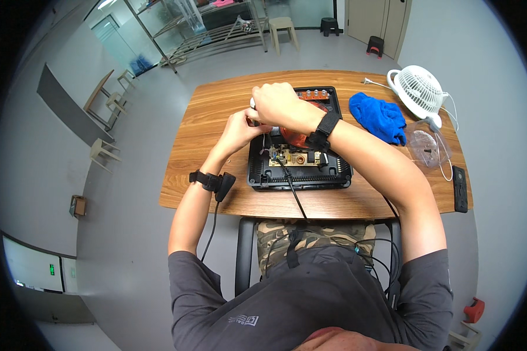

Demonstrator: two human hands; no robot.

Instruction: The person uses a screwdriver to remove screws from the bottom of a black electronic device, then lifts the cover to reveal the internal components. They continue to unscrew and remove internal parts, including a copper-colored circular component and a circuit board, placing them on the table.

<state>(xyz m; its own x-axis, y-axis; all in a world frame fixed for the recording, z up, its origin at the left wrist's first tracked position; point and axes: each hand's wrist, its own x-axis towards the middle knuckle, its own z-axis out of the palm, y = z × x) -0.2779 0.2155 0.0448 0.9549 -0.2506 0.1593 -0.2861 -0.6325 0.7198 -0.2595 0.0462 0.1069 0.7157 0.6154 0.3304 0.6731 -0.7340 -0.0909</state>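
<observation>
Black casing (328,177) lay open, apparently for access; above its left side, left hand (238,133) and right hand (280,105) curled closed, contents unclear.

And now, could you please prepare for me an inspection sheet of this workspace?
Surface: wood-grain table, in use.
Work items: open black housing with circuit board and coppery coil exposed.
Clutter: blue cloth, white grilled appliance, clear plastic container with small contents, flat black bar, all at the right.
Hands: left hand and right hand close together at the housing's left edge; what they grasp is unclear.
Cables: black cable runs from the housing to the table's near edge; white plug near the grilled appliance.
Surroundings: metal rack and beige stool beyond the table.
</observation>
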